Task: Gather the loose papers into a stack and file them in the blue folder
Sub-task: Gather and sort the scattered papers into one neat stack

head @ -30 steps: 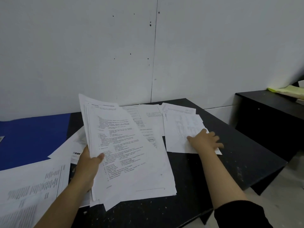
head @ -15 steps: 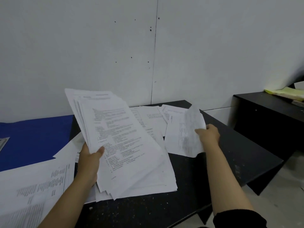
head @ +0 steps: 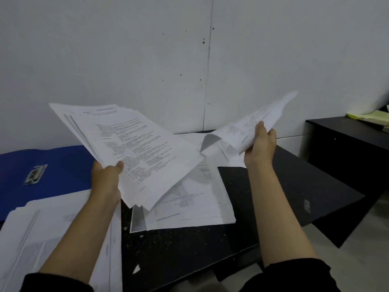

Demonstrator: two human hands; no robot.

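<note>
Black, speckled rectangular table top [head: 189, 249], matt and lightly flecked, carrying the whole work; blue plastic folder [head: 52, 165] lying open and flat at its far left, metal clip [head: 35, 174] exposed, well apart from both hands; loose white printed sheets [head: 200, 207] still spread flat at the centre, and another white pile [head: 42, 239] at the near left; gathered stack of thin, limp white printed papers [head: 136, 150], fanned and uneven at the edges, raised off the table, left hand [head: 106, 178] clamped on its lower edge, thumb on top; right hand [head: 260, 146] pinching a single curling white sheet [head: 248, 127], which half a second ago hung low beside the table and now rides high, tilted toward the stack; judged: gathering midway, filing not begun.
</note>
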